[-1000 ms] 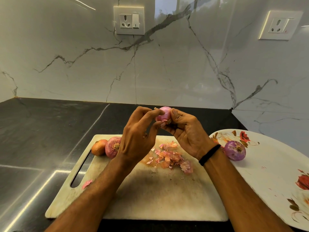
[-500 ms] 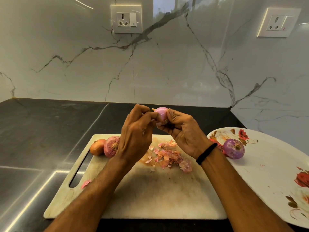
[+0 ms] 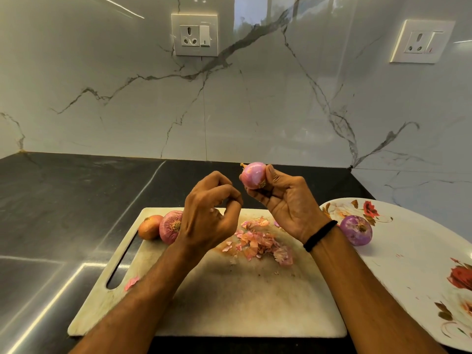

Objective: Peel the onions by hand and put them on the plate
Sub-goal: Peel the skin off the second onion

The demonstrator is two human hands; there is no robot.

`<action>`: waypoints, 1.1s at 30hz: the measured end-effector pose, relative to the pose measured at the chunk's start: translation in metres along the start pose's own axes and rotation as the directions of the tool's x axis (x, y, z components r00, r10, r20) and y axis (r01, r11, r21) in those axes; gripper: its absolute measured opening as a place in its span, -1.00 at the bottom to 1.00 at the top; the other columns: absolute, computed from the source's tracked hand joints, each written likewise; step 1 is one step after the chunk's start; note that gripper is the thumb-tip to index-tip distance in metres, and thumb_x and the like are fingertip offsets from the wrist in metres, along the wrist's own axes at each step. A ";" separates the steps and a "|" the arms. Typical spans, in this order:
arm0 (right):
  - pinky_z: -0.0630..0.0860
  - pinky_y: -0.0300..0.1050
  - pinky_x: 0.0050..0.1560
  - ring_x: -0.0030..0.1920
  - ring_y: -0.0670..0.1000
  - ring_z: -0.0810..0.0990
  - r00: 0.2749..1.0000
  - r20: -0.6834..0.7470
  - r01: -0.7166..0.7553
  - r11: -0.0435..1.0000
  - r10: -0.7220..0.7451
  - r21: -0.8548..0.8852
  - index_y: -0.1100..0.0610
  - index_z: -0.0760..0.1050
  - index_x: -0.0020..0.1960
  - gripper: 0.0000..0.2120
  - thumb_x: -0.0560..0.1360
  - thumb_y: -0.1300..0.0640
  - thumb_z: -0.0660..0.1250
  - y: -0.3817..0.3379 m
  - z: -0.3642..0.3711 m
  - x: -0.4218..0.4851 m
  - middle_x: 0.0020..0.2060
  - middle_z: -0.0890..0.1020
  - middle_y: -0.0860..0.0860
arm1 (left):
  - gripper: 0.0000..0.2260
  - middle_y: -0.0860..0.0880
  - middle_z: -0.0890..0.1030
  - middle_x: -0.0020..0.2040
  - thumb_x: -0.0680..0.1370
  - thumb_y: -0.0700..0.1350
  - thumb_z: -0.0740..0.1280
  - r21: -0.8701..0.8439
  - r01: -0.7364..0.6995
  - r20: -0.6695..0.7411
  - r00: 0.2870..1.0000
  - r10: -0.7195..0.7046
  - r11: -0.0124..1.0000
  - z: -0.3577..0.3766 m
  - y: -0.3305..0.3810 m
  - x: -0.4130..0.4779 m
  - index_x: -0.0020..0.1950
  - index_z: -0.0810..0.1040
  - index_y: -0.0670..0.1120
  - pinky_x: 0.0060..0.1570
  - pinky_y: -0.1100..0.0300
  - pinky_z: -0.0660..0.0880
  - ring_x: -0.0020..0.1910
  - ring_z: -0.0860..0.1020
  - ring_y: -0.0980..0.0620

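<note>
- head view: right hand (image 3: 288, 203) fingers (image 3: 272, 175) wrap the small glossy pink onion (image 3: 252, 178).
- left hand (image 3: 209, 218) fingers (image 3: 229, 192) curled narrow just left of it, holding nothing visible.
- likely light, firm, slick; pinch loose skin at the root end.

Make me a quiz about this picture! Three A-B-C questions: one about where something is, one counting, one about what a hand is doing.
1. Where does the purple onion lie?
A. on the flowered plate
B. in a bowl
C. on the floor

2. How many onions lie on the cutting board?
A. one
B. two
C. five

3. What is the right hand doing?
A. lying flat
B. holding a pink onion
C. pressing a switch

Answers: 1 A, it sits on the plate. 2 B, an orange onion and a red onion. 3 B, its fingers curl round it.
</note>
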State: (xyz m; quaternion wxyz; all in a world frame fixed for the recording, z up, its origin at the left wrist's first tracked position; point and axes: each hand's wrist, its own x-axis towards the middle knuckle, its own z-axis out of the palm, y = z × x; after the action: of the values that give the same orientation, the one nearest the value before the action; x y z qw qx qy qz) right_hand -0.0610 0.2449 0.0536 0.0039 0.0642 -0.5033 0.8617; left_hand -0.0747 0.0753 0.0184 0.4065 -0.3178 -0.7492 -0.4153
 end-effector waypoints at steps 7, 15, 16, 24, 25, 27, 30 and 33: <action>0.55 0.05 0.24 0.20 0.24 0.60 1.000 0.022 0.010 0.995 -0.008 -0.099 0.24 0.55 0.22 -0.70 0.62 0.10 0.20 -0.001 0.000 -0.002 0.17 0.62 0.27 | -0.85 0.07 0.49 -0.10 0.53 -0.07 0.41 0.020 0.038 -0.066 0.997 -0.037 0.999 0.004 -0.004 0.004 -0.01 0.57 -0.14 -0.23 0.48 0.38 -0.19 0.46 0.21; 0.59 0.02 0.18 0.22 0.31 0.57 0.999 0.037 0.019 0.992 -0.015 -0.125 0.18 0.59 0.14 -0.73 0.57 0.06 0.23 -0.001 0.002 -0.003 0.13 0.64 0.26 | -0.57 0.02 0.41 0.09 0.47 -0.12 0.46 0.044 0.026 0.007 1.000 -0.026 0.999 0.006 -0.008 0.006 0.28 0.39 0.07 -0.15 0.50 0.40 -0.07 0.41 0.19; 0.59 0.02 0.17 0.22 0.31 0.57 0.999 0.040 0.022 0.991 -0.017 -0.132 0.17 0.59 0.13 -0.74 0.59 0.08 0.21 -0.001 0.001 -0.004 0.10 0.65 0.24 | -0.57 -0.01 0.43 0.10 0.47 -0.13 0.46 0.045 0.023 0.016 1.000 -0.024 0.999 0.006 -0.009 0.006 0.27 0.40 0.08 -0.12 0.45 0.40 -0.05 0.41 0.17; 0.61 -0.02 0.15 0.13 0.23 0.62 0.998 0.062 0.017 0.987 -0.007 -0.160 0.16 0.60 0.12 -0.74 0.58 0.06 0.21 -0.001 0.002 -0.004 0.03 0.69 0.17 | -0.61 -0.08 0.43 0.12 0.49 -0.10 0.42 0.079 0.033 0.052 0.998 -0.037 0.996 0.006 -0.012 0.005 0.26 0.41 0.13 -0.16 0.09 0.60 0.03 0.43 0.05; 0.61 -0.03 0.14 0.10 0.20 0.64 0.998 0.063 0.017 0.986 -0.007 -0.166 0.16 0.60 0.12 -0.74 0.59 0.07 0.20 0.000 0.002 -0.004 0.01 0.69 0.16 | -0.61 -0.08 0.42 0.12 0.49 -0.10 0.42 0.086 0.033 0.058 0.998 -0.038 0.996 0.006 -0.012 0.005 0.26 0.41 0.13 -0.15 0.05 0.61 0.03 0.43 0.05; 0.62 -0.04 0.12 0.08 0.17 0.64 0.998 0.062 0.019 0.985 -0.009 -0.171 0.15 0.60 0.11 -0.75 0.60 0.08 0.20 0.000 0.002 -0.003 -0.01 0.70 0.14 | -0.62 -0.08 0.43 0.11 0.50 -0.09 0.41 0.094 0.029 0.066 0.997 -0.035 0.995 0.005 -0.013 0.005 0.26 0.40 0.12 -0.14 0.00 0.62 0.03 0.44 0.03; 0.60 0.00 0.16 0.13 0.24 0.62 0.998 0.058 0.021 0.985 -0.011 -0.171 0.16 0.59 0.14 -0.74 0.60 0.07 0.20 0.001 0.001 -0.002 0.07 0.67 0.22 | -0.65 -0.06 0.44 0.11 0.51 -0.06 0.40 0.102 0.020 0.060 0.998 -0.026 0.995 0.005 -0.013 0.005 0.26 0.41 0.11 -0.13 -0.03 0.62 0.02 0.47 0.00; 0.60 0.01 0.17 0.17 0.28 0.60 0.999 0.045 0.016 0.985 -0.008 -0.169 0.18 0.57 0.17 -0.73 0.62 0.08 0.19 0.002 0.001 -0.001 0.12 0.63 0.27 | -0.69 -0.06 0.46 0.08 0.53 -0.08 0.40 0.111 0.007 0.044 0.999 -0.012 0.994 0.005 -0.013 0.005 0.23 0.42 0.08 -0.14 -0.06 0.62 0.00 0.51 -0.04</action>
State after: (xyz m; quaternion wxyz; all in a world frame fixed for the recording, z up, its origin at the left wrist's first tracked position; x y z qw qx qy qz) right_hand -0.0601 0.2429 0.0526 0.0033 0.0858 -0.5743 0.8141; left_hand -0.0891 0.0747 0.0162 0.4048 -0.3006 -0.7814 -0.3678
